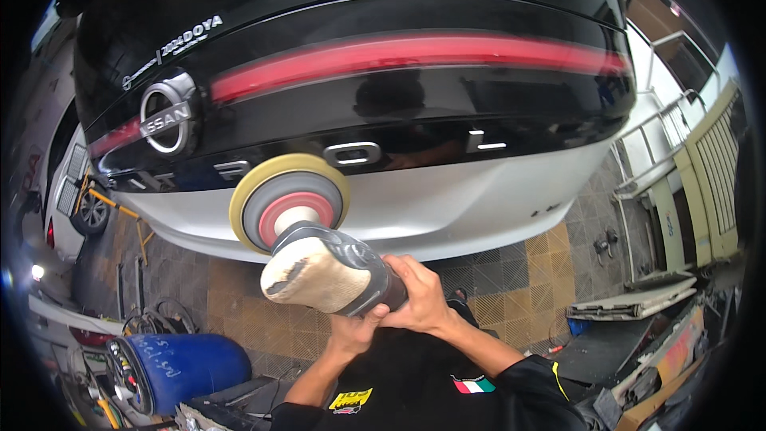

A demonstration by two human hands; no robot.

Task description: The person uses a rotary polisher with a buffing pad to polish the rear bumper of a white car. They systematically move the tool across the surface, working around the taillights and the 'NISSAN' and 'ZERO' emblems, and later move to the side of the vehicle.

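Note:
Both of my hands are around a rotary polisher (319, 275) with a cream-and-dark body. My right hand (421, 295) wraps round the rear of its body. Just below it, my left hand (357, 331) grips the underside, with its thumb showing and most of its fingers hidden. At the far end of the tool is a round yellow-rimmed pad (341, 189) with a grey and red backing. The pad overlaps the lower edge of a car's black tailgate (495, 100) and its pale bumper (447, 211). I cannot tell whether it touches them.
A round chrome emblem (169, 116) and a red light strip (423, 49) cross the tailgate. A blue drum (187, 371) lies at the lower left. Metal railings (662, 132) and stacked panels (630, 303) stand at the right. Yellow and grey floor tiles (511, 303) lie below the bumper.

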